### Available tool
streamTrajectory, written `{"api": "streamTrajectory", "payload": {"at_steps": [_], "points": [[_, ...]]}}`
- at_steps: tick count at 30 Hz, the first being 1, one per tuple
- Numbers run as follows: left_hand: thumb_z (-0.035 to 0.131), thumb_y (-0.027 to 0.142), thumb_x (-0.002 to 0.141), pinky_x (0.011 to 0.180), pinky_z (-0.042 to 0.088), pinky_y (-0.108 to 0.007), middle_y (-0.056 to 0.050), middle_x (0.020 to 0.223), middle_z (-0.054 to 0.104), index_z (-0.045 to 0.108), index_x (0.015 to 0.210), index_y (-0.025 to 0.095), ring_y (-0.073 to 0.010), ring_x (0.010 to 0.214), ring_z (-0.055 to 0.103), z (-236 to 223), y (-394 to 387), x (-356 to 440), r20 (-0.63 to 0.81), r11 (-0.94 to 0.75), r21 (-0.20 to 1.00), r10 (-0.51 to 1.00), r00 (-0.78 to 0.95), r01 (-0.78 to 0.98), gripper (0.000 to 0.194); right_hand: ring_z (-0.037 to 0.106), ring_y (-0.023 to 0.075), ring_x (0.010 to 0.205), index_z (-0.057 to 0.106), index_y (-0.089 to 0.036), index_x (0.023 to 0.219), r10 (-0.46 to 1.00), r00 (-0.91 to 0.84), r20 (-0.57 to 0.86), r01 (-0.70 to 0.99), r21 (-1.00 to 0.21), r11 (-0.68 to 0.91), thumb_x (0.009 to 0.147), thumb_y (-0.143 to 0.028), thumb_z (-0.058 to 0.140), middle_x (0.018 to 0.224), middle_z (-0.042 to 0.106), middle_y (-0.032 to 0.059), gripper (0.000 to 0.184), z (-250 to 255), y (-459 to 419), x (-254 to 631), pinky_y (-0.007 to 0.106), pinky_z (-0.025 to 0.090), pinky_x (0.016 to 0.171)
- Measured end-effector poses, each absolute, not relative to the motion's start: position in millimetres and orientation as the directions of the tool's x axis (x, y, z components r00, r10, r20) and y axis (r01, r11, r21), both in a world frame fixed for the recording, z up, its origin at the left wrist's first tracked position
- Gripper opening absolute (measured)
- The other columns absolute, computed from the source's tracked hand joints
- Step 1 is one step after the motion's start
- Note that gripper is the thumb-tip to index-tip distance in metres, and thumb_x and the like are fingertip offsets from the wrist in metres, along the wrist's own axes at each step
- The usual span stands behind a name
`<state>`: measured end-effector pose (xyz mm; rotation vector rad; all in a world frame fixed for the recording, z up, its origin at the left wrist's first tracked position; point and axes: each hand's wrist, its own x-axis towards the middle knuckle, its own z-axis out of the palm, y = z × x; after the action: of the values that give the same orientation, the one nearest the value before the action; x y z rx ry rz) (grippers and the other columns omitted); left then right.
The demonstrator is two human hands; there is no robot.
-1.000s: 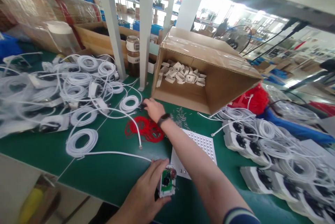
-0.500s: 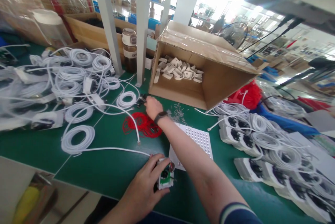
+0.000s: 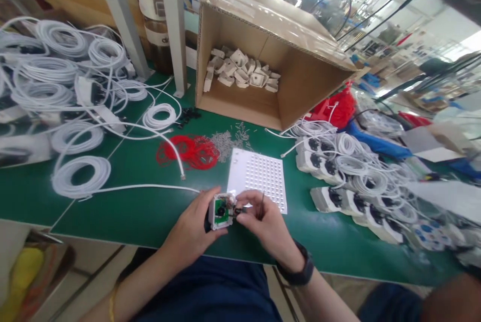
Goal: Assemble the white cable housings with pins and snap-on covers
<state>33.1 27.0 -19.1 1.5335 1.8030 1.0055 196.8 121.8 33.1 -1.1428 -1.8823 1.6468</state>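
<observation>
My left hand [image 3: 193, 221] is closed round a small white housing [image 3: 215, 225], its open face turned up. Inside it are a green circuit board [image 3: 218, 205] and a round black part like a lens. A white cable [image 3: 150, 187] runs from the left up to this hand. At the housing's right edge, my right hand [image 3: 268, 221] pinches a small black part [image 3: 240, 210], whose exact kind I cannot make out. A thin dark piece [image 3: 262, 202] sticks up between its fingers. Behind the hands lies a white sheet with rows of shiny round dots [image 3: 259, 171].
Red wire loops [image 3: 188, 152], loose screws [image 3: 223, 145] and small black pieces [image 3: 189, 116] lie beyond my hands. A cardboard box [image 3: 240, 99] with white casings stands behind. Coiled white cables [image 3: 80, 176] fill the left; white units with cables [image 3: 330, 199] stand right.
My right hand has come back from the small black pieces to the housing, with a black part in its fingers. The left hand has shifted left and up with the housing. The view has tilted down.
</observation>
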Motion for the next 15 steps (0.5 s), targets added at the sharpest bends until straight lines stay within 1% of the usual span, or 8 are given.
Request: {"api": "streamTrajectory", "payload": {"at_steps": [1,2,4,6,7,9,12,15], "points": [[0.072,0.021,0.068,0.102,0.041,-0.044,-0.009,0.127,0.053,0.035,0.13,0.025,-0.0261,0.119,0.05,-19.2,27.0,33.3,0.056,0.061,0.828,0.98,-0.19,0.558,0.071,0.04,0.0072,0.047,0.062,-0.02,0.091,0.808,-0.56,-0.182,0.325,-0.946,0.012,0.073,-0.027,0.067,0.076,0.062,-0.0005,0.021,28.2,114.3,197.7,0.021,0.034,0.044],[0.072,0.022,0.068,0.101,0.042,-0.043,-0.009,0.125,0.054,0.036,0.128,0.024,-0.0261,0.118,0.051,-19.2,27.1,33.6,0.061,0.059,0.828,0.979,-0.194,0.557,0.069,0.042,0.0083,0.049,0.063,-0.02,0.088,0.835,-0.538,-0.115,0.339,-0.937,0.089,0.072,-0.024,0.067,0.075,0.062,-0.0005,0.016,23.8,108.7,196.1,0.022,0.036,0.046],[0.072,0.023,0.068,0.099,0.043,-0.043,-0.009,0.123,0.055,0.039,0.125,0.023,-0.0258,0.115,0.053,-19.1,27.2,34.3,0.074,0.052,0.829,0.977,-0.201,0.557,0.065,0.053,0.0128,0.062,0.064,-0.021,0.081,0.837,-0.543,0.066,0.359,-0.883,0.302,0.077,-0.019,0.062,0.077,0.062,0.0014,0.005,17.7,102.4,188.8,0.024,0.044,0.056],[0.072,0.023,0.069,0.099,0.043,-0.042,-0.009,0.122,0.055,0.04,0.122,0.023,-0.025,0.114,0.054,-18.8,27.3,35.2,0.086,0.045,0.827,0.975,-0.205,0.56,0.062,0.058,0.0157,0.077,0.065,-0.022,0.084,0.764,-0.612,0.206,0.348,-0.797,0.494,0.083,-0.016,0.055,0.084,0.063,0.0039,0.012,15.5,101.3,182.4,0.026,0.047,0.067],[0.072,0.023,0.069,0.098,0.044,-0.042,-0.009,0.122,0.055,0.04,0.122,0.023,-0.0246,0.113,0.054,-18.6,27.3,35.5,0.092,0.039,0.826,0.975,-0.203,0.562,0.062,0.059,0.0159,0.081,0.065,-0.021,0.086,0.717,-0.658,0.231,0.35,-0.749,0.563,0.086,-0.016,0.052,0.087,0.062,0.0048,0.015,16.0,102.2,180.9,0.026,0.048,0.069],[0.071,0.023,0.07,0.099,0.044,-0.041,-0.009,0.122,0.055,0.04,0.122,0.022,-0.0238,0.114,0.054,-17.8,27.4,35.8,0.117,0.011,0.821,0.975,-0.188,0.57,0.061,0.059,0.0155,0.08,0.065,-0.021,0.093,0.615,-0.76,0.209,0.374,-0.634,0.677,0.09,-0.018,0.046,0.09,0.062,0.0057,0.019,19.4,105.5,181.5,0.025,0.048,0.069],[0.069,0.021,0.072,0.101,0.042,-0.042,-0.01,0.124,0.054,0.041,0.122,0.022,-0.0237,0.117,0.051,-16.5,27.7,35.2,0.202,-0.084,0.802,0.97,-0.137,0.591,0.057,0.058,0.0155,0.077,0.062,-0.019,0.098,0.466,-0.879,0.104,0.384,-0.429,0.818,0.092,-0.016,0.041,0.096,0.061,0.006,0.023,28.6,110.8,185.4,0.025,0.046,0.062],[0.068,0.023,0.074,0.104,0.039,-0.044,-0.011,0.125,0.054,0.043,0.123,0.022,-0.0244,0.119,0.05,-16.9,27.3,34.2,0.264,-0.146,0.783,0.958,-0.11,0.605,0.056,0.058,0.0156,0.071,0.059,-0.018,0.1,0.425,-0.905,0.017,0.408,-0.254,0.877,0.091,-0.012,0.041,0.098,0.06,0.0065,0.022,39.2,111.3,183.1,0.025,0.043,0.054]]}}
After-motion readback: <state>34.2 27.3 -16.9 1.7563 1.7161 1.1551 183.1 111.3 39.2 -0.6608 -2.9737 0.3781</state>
